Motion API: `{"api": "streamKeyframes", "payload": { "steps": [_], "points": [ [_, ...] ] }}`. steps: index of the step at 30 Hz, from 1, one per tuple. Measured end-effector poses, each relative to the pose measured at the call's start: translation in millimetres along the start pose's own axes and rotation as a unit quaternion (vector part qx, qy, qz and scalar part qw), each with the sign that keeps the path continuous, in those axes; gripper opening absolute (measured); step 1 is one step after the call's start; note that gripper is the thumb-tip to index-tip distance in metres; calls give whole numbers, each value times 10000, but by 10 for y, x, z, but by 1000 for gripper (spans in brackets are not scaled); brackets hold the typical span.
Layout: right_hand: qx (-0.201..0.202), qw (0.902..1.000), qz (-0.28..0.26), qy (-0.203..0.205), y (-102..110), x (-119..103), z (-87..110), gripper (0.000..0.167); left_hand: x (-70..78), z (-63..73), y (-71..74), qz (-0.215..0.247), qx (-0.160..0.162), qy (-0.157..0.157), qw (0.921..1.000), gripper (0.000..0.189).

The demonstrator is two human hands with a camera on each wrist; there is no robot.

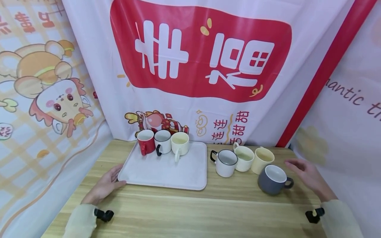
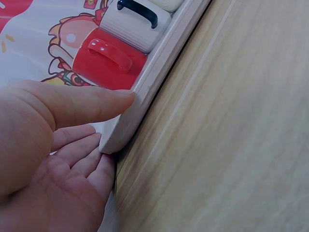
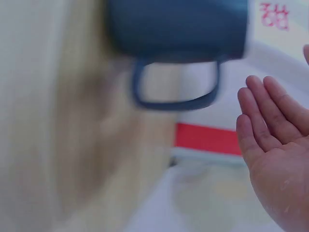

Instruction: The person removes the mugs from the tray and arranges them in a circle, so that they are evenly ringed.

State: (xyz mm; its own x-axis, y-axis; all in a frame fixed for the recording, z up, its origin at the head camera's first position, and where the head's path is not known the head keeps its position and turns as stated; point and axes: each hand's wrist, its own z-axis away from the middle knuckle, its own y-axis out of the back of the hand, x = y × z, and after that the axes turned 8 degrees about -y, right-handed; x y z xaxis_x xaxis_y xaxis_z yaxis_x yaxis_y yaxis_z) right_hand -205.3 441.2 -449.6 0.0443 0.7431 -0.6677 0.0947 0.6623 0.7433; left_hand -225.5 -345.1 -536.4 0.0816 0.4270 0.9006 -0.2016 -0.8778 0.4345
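My left hand (image 1: 107,183) is at the near left corner of a white tray (image 1: 160,175). In the left wrist view its straight thumb (image 2: 96,104) lies at the front rim, and the other fingers extend along the left side. On the tray stand a red mug (image 1: 146,143), a white mug with a black handle (image 1: 163,140) and a cream mug (image 1: 180,145). My right hand (image 1: 306,173) is raised over the table's right side, palm inward and fingers extended, holding nothing. Close to its left stands a dark grey mug (image 1: 269,181), its handle turned toward the hand.
Right of the tray, a white black-handled mug (image 1: 225,167), a pale cream mug (image 1: 244,160) and a yellowish mug (image 1: 262,161) stand close together on the wooden table (image 1: 184,215). A printed curtain (image 1: 196,109) hangs behind the table; others flank both sides.
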Motion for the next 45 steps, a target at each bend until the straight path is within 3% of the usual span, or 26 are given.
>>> {"api": "streamKeyframes", "payload": {
  "steps": [5, 9, 14, 18, 25, 34, 40, 45],
  "points": [
    [-223, 9991, 215, 293, 45, -427, -80, 53, 7, 6, -5, -77, 30, 61, 9999, 91],
    [-488, 9973, 341, 422, -37, -810, -161, 57, 7, 5, -6, -83, 25, 66, 9999, 91],
    [-1093, 9933, 345, 176, -269, -1243, -277, 72, -12, 14, -5, -61, 15, 49, 10000, 91],
    [-1484, 9887, 206, 25, -526, -1532, -397, 79, -30, 20, -9, -37, 0, 67, 10000, 91],
    [-1491, 9838, 126, 986, -1057, -1968, -599, 59, -49, 12, 0, -68, -19, 54, 10000, 92],
    [-1766, 9758, -248, 1268, -1679, -2559, -619, 49, -50, 15, -5, -29, -54, 58, 10000, 91],
    [-1822, 9716, -621, 1379, -2199, -2717, -636, 52, -64, -2, 0, -8, 16, -11, 10000, 92],
    [-1751, 9707, -1221, 1104, -2666, -2713, -587, 50, -69, -31, 3, 7, 32, -76, 10000, 92]
  ]
}}
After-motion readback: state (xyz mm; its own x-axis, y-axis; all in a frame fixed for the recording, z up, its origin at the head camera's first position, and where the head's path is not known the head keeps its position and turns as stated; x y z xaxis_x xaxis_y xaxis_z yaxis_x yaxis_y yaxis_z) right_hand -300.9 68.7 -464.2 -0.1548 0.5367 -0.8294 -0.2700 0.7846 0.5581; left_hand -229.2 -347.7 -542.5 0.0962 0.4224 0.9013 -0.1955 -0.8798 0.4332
